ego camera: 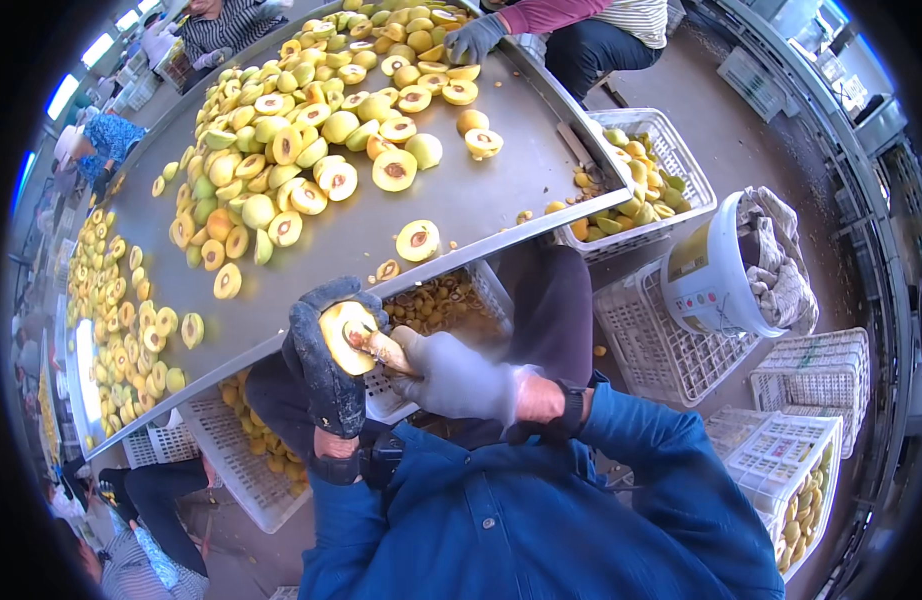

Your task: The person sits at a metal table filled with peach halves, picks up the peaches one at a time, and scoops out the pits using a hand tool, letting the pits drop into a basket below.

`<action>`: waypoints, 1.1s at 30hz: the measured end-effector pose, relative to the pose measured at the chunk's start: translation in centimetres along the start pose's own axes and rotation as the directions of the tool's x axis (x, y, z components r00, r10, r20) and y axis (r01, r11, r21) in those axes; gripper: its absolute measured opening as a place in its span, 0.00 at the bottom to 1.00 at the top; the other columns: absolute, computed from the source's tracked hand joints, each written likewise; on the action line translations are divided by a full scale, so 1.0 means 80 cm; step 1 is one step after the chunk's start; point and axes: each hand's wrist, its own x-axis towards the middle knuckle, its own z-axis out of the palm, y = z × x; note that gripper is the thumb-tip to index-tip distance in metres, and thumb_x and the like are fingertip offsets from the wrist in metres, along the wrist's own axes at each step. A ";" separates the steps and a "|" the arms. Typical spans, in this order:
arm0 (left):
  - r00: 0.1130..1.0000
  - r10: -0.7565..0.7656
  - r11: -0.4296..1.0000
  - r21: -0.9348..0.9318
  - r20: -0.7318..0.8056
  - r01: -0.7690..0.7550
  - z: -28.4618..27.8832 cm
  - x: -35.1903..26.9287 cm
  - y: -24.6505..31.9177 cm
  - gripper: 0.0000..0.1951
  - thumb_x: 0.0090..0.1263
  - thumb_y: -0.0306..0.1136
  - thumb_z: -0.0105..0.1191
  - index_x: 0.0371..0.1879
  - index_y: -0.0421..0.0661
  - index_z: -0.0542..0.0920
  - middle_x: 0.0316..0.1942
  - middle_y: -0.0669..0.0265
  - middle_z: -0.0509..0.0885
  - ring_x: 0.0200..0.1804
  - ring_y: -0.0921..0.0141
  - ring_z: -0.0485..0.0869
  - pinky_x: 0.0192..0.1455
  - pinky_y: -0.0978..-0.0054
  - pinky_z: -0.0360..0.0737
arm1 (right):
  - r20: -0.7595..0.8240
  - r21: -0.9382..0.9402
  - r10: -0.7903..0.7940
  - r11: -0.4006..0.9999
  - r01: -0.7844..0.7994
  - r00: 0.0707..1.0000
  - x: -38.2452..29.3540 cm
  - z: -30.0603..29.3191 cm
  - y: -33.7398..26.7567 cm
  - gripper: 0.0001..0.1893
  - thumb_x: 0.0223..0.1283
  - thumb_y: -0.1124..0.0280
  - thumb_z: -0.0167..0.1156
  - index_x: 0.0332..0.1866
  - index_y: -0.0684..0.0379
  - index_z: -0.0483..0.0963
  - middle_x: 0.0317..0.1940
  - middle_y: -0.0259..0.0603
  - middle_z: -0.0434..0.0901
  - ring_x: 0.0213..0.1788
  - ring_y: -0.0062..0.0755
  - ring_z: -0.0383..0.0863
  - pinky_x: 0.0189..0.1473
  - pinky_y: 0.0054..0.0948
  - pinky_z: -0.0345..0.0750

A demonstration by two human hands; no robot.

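My left hand [322,360], in a dark coated glove, cups a halved yellow peach [347,337] with its cut face turned to the right. My right hand [453,375], in a pale glove, grips the handle of a pitting tool [390,352]. The tool's tip is at the centre of the cut face, where the stone sits; its exact shape is hard to make out. Both hands are just in front of the metal table's edge. On the metal table [498,187] beyond lies a large heap of halved peaches [281,142], many with stones showing. One half [417,240] lies near the edge.
Below the hands a crate holds stones and scraps [438,304]. Crates of peach halves stand at left [270,450] and right [641,180]. A white bucket with cloth [720,270] rests on a crate. Across the table a co-worker's gloved hand [476,39] touches the heap.
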 end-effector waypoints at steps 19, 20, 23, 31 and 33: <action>0.975 -0.087 0.992 -0.072 0.206 0.104 -0.014 0.017 -0.011 0.16 0.76 0.38 0.45 0.44 0.34 0.77 0.32 0.55 0.85 0.34 0.68 0.84 0.43 0.69 0.83 | 0.167 -0.022 0.223 0.975 -0.223 0.960 0.002 0.002 0.006 0.12 0.61 0.68 0.61 0.45 0.59 0.69 0.31 0.58 0.81 0.38 0.60 0.82 0.39 0.48 0.77; 0.975 -0.086 0.992 -0.071 0.203 0.102 -0.017 0.019 -0.010 0.16 0.76 0.38 0.45 0.44 0.34 0.77 0.32 0.55 0.85 0.34 0.68 0.84 0.43 0.69 0.83 | 0.155 0.066 0.206 0.974 -0.218 0.966 0.000 0.006 0.010 0.13 0.61 0.68 0.61 0.46 0.59 0.69 0.31 0.58 0.81 0.37 0.61 0.82 0.39 0.49 0.77; 0.922 -0.066 0.971 0.238 0.381 -0.029 -0.013 0.027 -0.008 0.16 0.76 0.37 0.46 0.48 0.34 0.77 0.38 0.54 0.85 0.40 0.67 0.85 0.47 0.68 0.83 | 0.127 0.136 0.203 0.966 -0.219 0.971 -0.008 0.009 0.013 0.14 0.61 0.68 0.61 0.47 0.60 0.69 0.31 0.58 0.81 0.37 0.62 0.82 0.38 0.48 0.77; 0.989 0.127 0.991 -0.024 -0.079 -0.130 -0.006 -0.017 -0.025 0.21 0.79 0.42 0.44 0.53 0.34 0.78 0.47 0.52 0.84 0.44 0.66 0.84 0.52 0.68 0.80 | 0.217 0.587 0.263 0.735 -0.340 0.940 -0.022 0.038 0.018 0.12 0.62 0.68 0.59 0.47 0.64 0.76 0.30 0.40 0.81 0.34 0.28 0.80 0.39 0.35 0.77; 0.937 0.074 0.921 0.336 0.342 -0.196 -0.022 0.000 0.004 0.23 0.81 0.47 0.39 0.55 0.36 0.75 0.41 0.53 0.85 0.41 0.62 0.85 0.45 0.65 0.84 | 0.316 -0.137 0.303 0.952 -0.272 0.899 -0.011 0.008 0.008 0.17 0.63 0.70 0.60 0.55 0.63 0.73 0.39 0.43 0.83 0.42 0.29 0.80 0.46 0.32 0.78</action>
